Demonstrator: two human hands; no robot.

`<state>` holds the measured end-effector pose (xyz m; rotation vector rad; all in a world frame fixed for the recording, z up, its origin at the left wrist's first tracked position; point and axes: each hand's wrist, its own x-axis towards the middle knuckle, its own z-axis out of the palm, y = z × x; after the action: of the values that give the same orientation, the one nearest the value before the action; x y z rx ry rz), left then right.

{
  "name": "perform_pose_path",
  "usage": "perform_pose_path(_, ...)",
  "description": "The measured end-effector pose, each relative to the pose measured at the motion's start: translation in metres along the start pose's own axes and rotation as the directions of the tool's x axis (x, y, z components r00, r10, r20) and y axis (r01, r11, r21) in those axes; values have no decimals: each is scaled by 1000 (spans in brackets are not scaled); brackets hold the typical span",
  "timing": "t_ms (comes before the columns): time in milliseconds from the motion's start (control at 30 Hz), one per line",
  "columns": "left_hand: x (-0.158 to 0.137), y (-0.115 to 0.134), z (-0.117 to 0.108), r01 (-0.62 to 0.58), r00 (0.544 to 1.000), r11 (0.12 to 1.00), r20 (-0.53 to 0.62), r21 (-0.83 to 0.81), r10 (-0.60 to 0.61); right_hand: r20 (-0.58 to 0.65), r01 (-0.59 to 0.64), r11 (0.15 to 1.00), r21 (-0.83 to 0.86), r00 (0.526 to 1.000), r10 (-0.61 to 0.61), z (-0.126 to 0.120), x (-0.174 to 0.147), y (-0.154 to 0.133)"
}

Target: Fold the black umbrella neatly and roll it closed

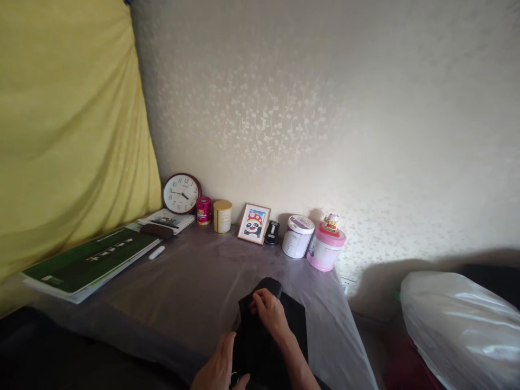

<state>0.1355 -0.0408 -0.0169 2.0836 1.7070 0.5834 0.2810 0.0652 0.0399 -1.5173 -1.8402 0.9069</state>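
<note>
Right hand (270,312) curls on the black cloth (258,349); I cannot tell if it pinches. Left hand (217,364) holds the cloth's left side. Under the cloth is a grey table (187,292), behind it a wall (292,108)

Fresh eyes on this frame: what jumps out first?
Probably the yellow cloth hanging down the left side. Then the red-rimmed clock at the table's back left. Low centre, the right hand is over a black item, the left hand at its near left edge.
</note>
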Motion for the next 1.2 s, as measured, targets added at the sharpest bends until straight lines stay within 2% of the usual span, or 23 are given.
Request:
perform_pose_path(67,1,3,-3,-51,994,997,-96,59,56,0,38,997,-73,999,-38,1,-2,-3)
perform_pose_path(133,5,11,-10,-150,981,985,-110,87,160,8,62,992,-113,998,-62,1,-3,-4)
perform_pose_path(200,11,21,-18,-264,963,959,-28,104,268,8,77,987,-138,997,-76,1,-4,-5)
perform_pose_path(267,14,26,-25,-293,956,948,43,126,290,4,82,985,-154,997,-83,1,-5,-6)
perform_pose_path(333,15,26,-31,-235,972,959,56,157,229,0,80,985,-152,997,-81,1,-5,-6)
perform_pose_path(433,14,21,-32,-110,994,979,7,173,110,-3,76,988,-135,997,-77,1,-6,-7)
perform_pose_path(500,14,17,-26,-83,997,985,3,150,83,-13,80,985,-150,997,-83,3,-7,-6)
perform_pose_path(600,17,13,-7,-81,995,992,71,95,75,-27,120,968,-218,991,-129,5,-11,-5)
perform_pose_path(633,18,11,2,-74,993,994,94,76,67,-32,143,956,-257,987,-157,6,-13,-5)
perform_pose_path(767,20,3,30,-62,997,998,44,18,61,17,322,860,-395,939,-344,3,-22,-4)
perform_pose_path(833,20,1,36,-45,998,999,39,-2,45,82,426,817,-389,899,-430,1,-22,-2)
perform_pose_path(900,19,1,37,-24,998,1000,51,-3,24,114,474,799,-369,877,-467,0,-17,2)
perform_pose_path(1067,18,7,29,35,994,999,102,24,-38,101,430,804,-410,898,-428,-2,12,15)
perform_pose_path(1200,16,12,21,62,994,998,88,10,-63,78,366,801,-474,923,-376,-7,34,22)
